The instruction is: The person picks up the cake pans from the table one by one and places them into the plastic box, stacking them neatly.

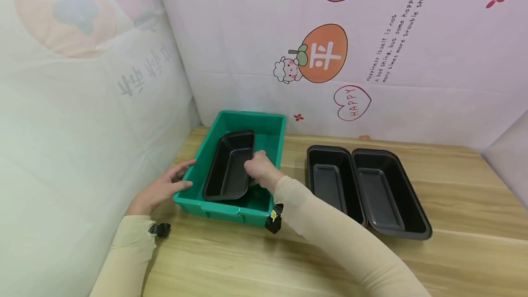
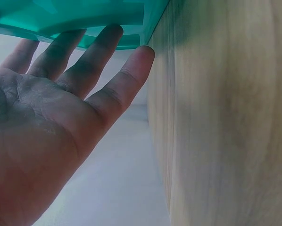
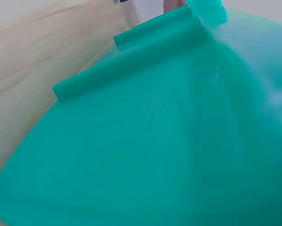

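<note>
In the head view, a black loaf pan (image 1: 234,173) lies slightly tilted inside a green plastic bin (image 1: 253,218). My right hand (image 1: 264,171) reaches into the bin and grips the pan's right rim. At the bin's left side is my left hand (image 1: 158,190), its thumb at the rim near the front corner and its fingers spread along the wall. The left wrist view shows that hand (image 2: 51,108) with fairly straight fingers reaching the bin's outer wall (image 2: 108,9). The bin's outer wall (image 3: 131,150) fills most of the right wrist view, hiding the right hand's grip.
Two more black loaf pans, a left one (image 1: 328,182) and a right one (image 1: 381,198), stand side by side on the wooden table (image 1: 458,182) to the right of the bin. A printed white sheet (image 1: 239,49) hangs behind the table, and another white sheet (image 1: 90,141) closes off the left.
</note>
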`<state>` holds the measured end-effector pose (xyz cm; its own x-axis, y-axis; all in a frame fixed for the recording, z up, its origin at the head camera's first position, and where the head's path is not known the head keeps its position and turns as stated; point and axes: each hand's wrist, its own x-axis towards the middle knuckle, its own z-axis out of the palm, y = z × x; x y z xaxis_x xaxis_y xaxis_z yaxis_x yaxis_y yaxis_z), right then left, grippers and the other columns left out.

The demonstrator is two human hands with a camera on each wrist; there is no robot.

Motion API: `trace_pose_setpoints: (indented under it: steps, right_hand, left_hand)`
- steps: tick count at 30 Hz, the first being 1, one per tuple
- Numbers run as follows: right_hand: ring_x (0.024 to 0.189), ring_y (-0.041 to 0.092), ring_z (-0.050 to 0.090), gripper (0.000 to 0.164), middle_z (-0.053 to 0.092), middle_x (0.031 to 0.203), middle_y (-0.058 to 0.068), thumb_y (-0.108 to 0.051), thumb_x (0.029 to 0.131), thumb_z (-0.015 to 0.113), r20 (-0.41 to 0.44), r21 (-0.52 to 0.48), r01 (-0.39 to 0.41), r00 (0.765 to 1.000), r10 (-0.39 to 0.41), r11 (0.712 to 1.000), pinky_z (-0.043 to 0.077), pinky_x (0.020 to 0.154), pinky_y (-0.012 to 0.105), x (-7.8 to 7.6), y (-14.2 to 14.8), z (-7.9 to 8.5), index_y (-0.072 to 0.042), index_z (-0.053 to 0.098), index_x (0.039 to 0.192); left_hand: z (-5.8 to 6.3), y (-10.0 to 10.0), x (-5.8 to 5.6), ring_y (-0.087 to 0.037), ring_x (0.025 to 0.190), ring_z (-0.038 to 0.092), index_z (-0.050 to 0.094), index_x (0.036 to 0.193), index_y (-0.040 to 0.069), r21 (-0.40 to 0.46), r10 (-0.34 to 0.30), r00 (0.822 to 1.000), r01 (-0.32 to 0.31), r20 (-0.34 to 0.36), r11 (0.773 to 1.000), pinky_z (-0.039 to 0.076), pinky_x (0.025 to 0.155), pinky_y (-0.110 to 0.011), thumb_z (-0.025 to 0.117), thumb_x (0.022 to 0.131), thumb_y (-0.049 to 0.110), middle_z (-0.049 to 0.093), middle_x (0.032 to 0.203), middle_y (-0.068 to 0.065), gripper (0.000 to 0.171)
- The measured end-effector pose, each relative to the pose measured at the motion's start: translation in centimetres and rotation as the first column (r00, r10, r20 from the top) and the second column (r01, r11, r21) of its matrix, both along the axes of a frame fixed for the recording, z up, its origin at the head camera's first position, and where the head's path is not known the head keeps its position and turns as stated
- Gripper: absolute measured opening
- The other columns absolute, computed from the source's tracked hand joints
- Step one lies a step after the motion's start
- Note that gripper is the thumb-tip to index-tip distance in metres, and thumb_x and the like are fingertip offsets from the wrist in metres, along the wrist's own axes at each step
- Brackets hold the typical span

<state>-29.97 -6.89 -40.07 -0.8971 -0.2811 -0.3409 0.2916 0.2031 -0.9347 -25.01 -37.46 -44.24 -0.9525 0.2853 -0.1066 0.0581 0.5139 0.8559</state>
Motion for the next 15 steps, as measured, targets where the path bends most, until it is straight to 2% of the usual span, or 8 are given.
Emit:
trace_pose_setpoints:
  steps: [9,15]
  right_hand:
    - [0.120,0.043,0.051,0.070,0.039,0.135,0.025,-0.007,0.098,0.049,0.041,-0.041,0.022,0.999,-0.020,0.999,0.048,0.092,0.057,-0.07,0.09,0.10,-0.003,0.005,0.153]
    - [0.129,0.038,0.045,0.075,0.034,0.144,0.024,-0.010,0.096,0.053,0.017,-0.041,0.000,1.000,0.001,0.999,0.049,0.092,0.055,-0.15,0.75,0.80,-0.008,0.006,0.154]
  left_hand:
    - [0.27,0.27,0.08,-0.041,0.144,0.018,0.029,0.154,0.038,-0.021,0.002,1.000,-0.002,-0.005,1.000,0.021,0.106,-0.070,0.063,0.096,0.040,0.023,0.160,-0.008,0.067]
    - [-0.02,0.24,-0.03,-0.041,0.143,0.020,0.029,0.153,0.038,-0.033,0.008,1.000,-0.009,-0.010,0.999,0.022,0.105,-0.070,0.063,0.096,0.042,0.025,0.159,-0.008,0.067]
